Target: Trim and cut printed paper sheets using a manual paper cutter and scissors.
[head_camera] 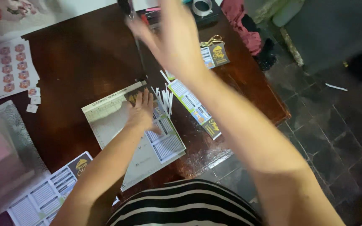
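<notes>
Sheet [164,144] under the flat left hand [141,111] could be skewed if jolted by the raised, blurred, open-fingered right hand [172,39].

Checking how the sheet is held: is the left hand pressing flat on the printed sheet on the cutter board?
Yes, the left hand lies palm down on the printed sheet atop the cutter board.
</notes>
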